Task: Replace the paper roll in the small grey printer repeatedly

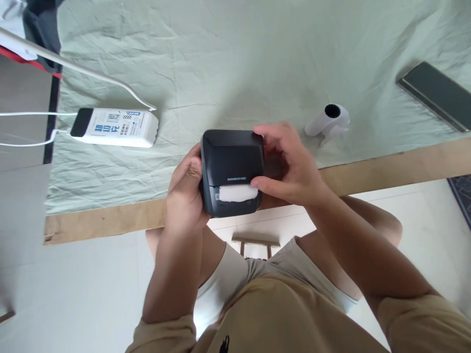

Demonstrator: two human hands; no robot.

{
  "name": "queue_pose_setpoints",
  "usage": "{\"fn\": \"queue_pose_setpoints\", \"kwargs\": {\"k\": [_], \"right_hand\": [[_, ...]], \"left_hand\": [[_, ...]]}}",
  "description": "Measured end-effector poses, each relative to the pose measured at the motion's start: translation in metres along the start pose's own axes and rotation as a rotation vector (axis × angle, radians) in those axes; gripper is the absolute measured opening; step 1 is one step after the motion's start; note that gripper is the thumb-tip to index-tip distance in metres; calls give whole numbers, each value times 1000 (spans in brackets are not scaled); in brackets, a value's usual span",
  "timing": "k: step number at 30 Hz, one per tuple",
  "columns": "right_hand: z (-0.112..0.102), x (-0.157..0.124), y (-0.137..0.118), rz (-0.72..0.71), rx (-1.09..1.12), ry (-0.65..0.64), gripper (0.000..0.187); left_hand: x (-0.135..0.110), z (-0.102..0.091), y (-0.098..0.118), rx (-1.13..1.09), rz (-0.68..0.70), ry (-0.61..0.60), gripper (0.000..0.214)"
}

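A small black label printer (231, 164) is held over the table's near edge, its lid down and a strip of white paper (237, 193) sticking out of the front slot. My left hand (186, 193) wraps around the printer's left side. My right hand (289, 166) grips its right side, fingers over the top corner and thumb touching the paper strip. A white paper roll (329, 121) lies on the cloth just right of my right hand.
A pale green cloth (221, 63) covers the wooden table (386, 171). A white power bank (117, 127) with white cables lies at the left. A dark phone (436, 95) lies at the far right. A stool shows beneath, between my knees.
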State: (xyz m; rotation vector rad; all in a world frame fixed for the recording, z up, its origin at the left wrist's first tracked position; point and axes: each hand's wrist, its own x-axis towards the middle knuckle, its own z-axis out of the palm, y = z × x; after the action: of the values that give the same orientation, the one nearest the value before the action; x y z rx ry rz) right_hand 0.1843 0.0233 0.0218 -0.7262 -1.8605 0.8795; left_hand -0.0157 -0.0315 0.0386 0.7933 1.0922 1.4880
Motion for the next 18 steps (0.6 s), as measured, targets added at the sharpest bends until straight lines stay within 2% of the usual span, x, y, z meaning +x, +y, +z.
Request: {"fn": "queue_pose_setpoints", "kwargs": {"k": [3, 8, 11, 13, 16, 18], "right_hand": [[2, -1, -6, 29, -72, 80, 52], [6, 5, -30, 34, -152, 222, 17], [6, 14, -42, 112, -165, 303, 19], [4, 21, -46, 110, -130, 340, 19], [0, 29, -48, 84, -146, 334, 19], [-2, 32, -48, 63, -287, 215, 18]], "left_hand": [[0, 1, -1, -20, -4, 14, 27], [0, 1, -6, -29, -17, 58, 28], [0, 1, -7, -49, 8, 41, 26], [0, 1, -6, -49, -6, 7, 28], [2, 3, -4, -48, -39, -27, 33], [2, 4, -3, -63, -49, -18, 36]]}}
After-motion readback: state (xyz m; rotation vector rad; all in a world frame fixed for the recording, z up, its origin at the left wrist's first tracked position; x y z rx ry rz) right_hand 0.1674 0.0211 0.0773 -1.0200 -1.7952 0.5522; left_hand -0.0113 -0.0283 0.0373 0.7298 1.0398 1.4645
